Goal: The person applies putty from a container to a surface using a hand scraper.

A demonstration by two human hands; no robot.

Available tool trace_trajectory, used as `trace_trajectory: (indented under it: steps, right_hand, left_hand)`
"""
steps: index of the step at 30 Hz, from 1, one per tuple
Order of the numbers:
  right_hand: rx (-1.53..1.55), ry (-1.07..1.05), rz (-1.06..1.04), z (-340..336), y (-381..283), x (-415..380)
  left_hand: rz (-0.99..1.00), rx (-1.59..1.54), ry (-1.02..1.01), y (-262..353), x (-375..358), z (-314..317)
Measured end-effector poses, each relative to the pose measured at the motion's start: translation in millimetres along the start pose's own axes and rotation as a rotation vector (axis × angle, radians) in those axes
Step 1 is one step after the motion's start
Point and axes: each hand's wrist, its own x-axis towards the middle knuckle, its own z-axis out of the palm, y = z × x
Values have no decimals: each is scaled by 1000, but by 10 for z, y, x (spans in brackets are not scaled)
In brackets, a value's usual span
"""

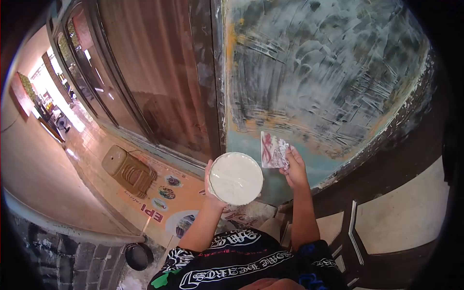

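Observation:
My left hand (pixel 210 186) holds a round tub (pixel 236 179) from its left side and from below; pale, creamy paste fills it. In my right hand (pixel 294 166), the fingers grip a flat rectangular scraper (pixel 274 151) smeared with white and reddish marks. The scraper is upright, just right of the tub and apart from it. Behind both is a green wall (pixel 309 72) with white and grey smears and orange patches along its edges.
A brown plastic stool (pixel 128 169) stands on an orange printed banner (pixel 140 195) at the left. Below it are a dark round bowl (pixel 138 256) and grey paving. A dark-framed window (pixel 159 72) adjoins the smeared wall. Dark metalwork (pixel 355 232) is at the lower right.

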Motion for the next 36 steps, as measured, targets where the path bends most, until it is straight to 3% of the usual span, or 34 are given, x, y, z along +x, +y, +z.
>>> trace_trajectory:
  steps: [1, 3, 8, 9, 11, 13, 14, 16, 18, 20, 27, 30, 32, 33, 35, 36]
  right_hand:
    - [0, 3, -1, 91, -90, -85]
    - [-158, -77, -226, 311, -210, -212]
    - [-153, -143, -117, 361, -322, -414]
    - [-151, -147, -88, 296, -337, -440]
    - [-151, -156, -59, 276, -365, -503]
    - [-266, -131, -369, 371, -459, -635]
    - [-268, -134, -369, 390, -435, -671]
    - [-465, -128, -737, 412, -388, -747]
    - [-616, -170, -823, 434, -501, -813]
    - [-1025, -240, -1171, 471, -602, -868]
    - [-1052, -255, -1248, 373, -448, -897]
    - [-858, -219, -1145, 346, -385, -870]
    - [-771, -163, -920, 355, -397, -871]
    - [-771, -162, -920, 273, -257, -811]
    - [-407, 93, -1117, 45, 143, -625]
    - [-406, 93, -1116, 96, 48, -647]
  left_hand:
    - [17, -5, -9, 5, 36, -13]
    - [22, -5, 33, -17, 113, 8]
    - [27, 22, 104, -114, 205, 41]
    - [-24, -109, -47, -121, 181, 46]
    - [-8, -80, -12, -128, 173, -3]
    - [9, -52, 25, -128, 172, -88]
    - [-4, -42, -3, -117, 172, -147]
    - [-16, -32, -28, -125, 158, -100]
    - [-13, 12, 17, -139, 146, -5]
    - [-9, 24, 4, -156, 139, 63]
    - [15, -32, 44, -145, 167, -14]
    - [10, 27, 62, -157, 162, -7]
    - [-15, 25, 39, -155, 155, -9]
    - [-37, 21, 18, -158, 148, -11]
    - [-32, 36, 23, -167, 144, -33]
    - [-28, 50, 29, -172, 140, -51]
